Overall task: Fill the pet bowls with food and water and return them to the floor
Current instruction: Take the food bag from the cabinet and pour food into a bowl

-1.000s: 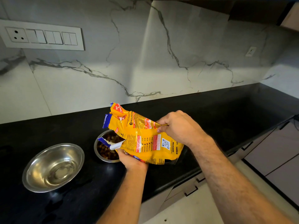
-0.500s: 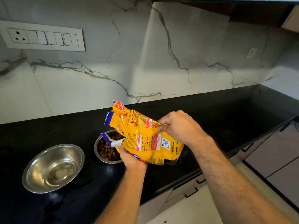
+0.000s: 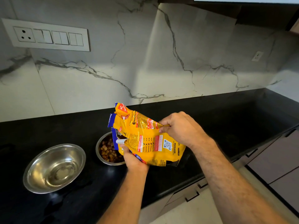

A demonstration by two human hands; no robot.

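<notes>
Desk (image 3: 226, 126): glossy black stone, running from the left edge to the right corner; it carries both bowls and shows faint wet marks in front of the water bowl.
Wall (image 3: 145, 62): white marble-look slabs with grey veins, rising straight from the back edge of the desk.
Switch panel (image 3: 47, 35): white, on the wall high and to the left of the food bowl, with one socket and three pairs of rocker switches.
Small socket (image 3: 257, 56): white, on the wall far to the right of the food bowl.
Cabinet fronts (image 3: 278, 159): pale, with dark recessed handles, below the desk edge to the right of the food bowl; light floor under them.
Food bowl (image 3: 103, 152): steel, on the desk, holding brown kibble (image 3: 109, 151), partly covered by the bag.
Water bowl (image 3: 55, 168): larger steel bowl, on the desk just left of the food bowl, apart from it; clear liquid seems to lie in its bottom.
Dog food bag (image 3: 148, 139): yellow, crumpled, tilted over the food bowl's right side with its torn blue-edged mouth at the bowl.
Left hand (image 3: 134, 159): fingers closed under the bag's lower edge beside the food bowl.
Right hand (image 3: 182, 128): fingers pinched shut on the bag's upper fold, right of the food bowl.
</notes>
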